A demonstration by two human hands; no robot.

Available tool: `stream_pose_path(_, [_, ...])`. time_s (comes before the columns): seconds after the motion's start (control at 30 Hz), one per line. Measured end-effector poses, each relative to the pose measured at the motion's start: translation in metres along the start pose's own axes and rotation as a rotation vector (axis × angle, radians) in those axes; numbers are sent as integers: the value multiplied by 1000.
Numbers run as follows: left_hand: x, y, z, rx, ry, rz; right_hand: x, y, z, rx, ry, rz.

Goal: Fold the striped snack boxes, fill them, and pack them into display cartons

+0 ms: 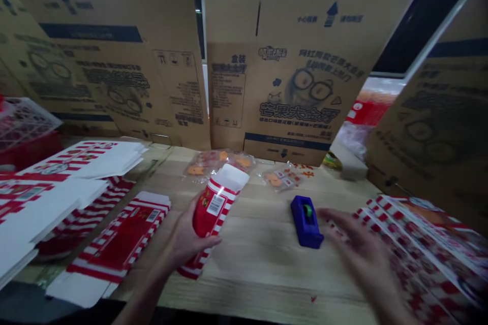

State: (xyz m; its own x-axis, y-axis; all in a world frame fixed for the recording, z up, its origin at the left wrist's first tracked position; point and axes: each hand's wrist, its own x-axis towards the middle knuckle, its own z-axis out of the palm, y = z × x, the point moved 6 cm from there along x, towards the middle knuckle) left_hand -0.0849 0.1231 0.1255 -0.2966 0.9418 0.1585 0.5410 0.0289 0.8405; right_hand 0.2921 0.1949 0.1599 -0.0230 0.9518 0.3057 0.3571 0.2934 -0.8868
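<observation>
Fingers: our left hand [186, 238] wraps the striped carton [214, 208], right hand [354, 246] spread empty | tape dispenser [306, 222] at its 10 o'clock | carton forming, we judge; sealing needs dispenser grasped.

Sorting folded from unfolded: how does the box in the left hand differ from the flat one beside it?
The held box is opened up and tilted; the flat carton lies collapsed on the table. The left hand grips the held box; nothing touches the flat carton. Both are red with white stripes.
</observation>
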Motion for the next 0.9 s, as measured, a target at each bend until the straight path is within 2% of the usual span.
stream_pose_path(0.03, [-1, 4, 14, -37, -21, -3, -9, 2, 49, 106, -236, 56])
stream_pose_path(0.07, [-4, 7, 28, -66, -43, -3, -19, 3, 92, 238, -403, 100])
stream_pose_path(0.1, [-7, 8, 39, -86, -59, 6, -26, 3, 127, 341, -497, 124])
stream_pose_path(0.17, [-14, 9, 55, -85, -43, 46, -35, -1, 175, 544, -573, 134])
stream_pose_path(0.23, [-20, 6, 61, -43, 16, 70, -39, -5, 198, 700, -572, 136])
stream_pose_path(0.33, [-23, -3, 59, -74, 59, 38, -40, -6, 201, 751, -534, 156])
stream_pose_path(0.43, [-22, -14, 53, -370, 26, -50, -38, 6, 192, 732, -499, 197])
stream_pose_path(0.53, [-20, -27, 54, -698, -14, -200, -37, 22, 188, 762, -491, 267])
stream_pose_path(0.6, [-20, -32, 58, -816, -21, -288, -37, 31, 189, 781, -490, 331])
stream_pose_path(0.67, [-20, -32, 59, -854, -8, -314, -37, 35, 190, 807, -490, 395])
stream_pose_path(0.8, [-20, -25, 54, -808, 14, -271, -27, 37, 187, 860, -438, 465])
stream_pose_path(0.9, [-30, -29, 62, -744, -106, -288, -13, 41, 180, 898, -331, 474])
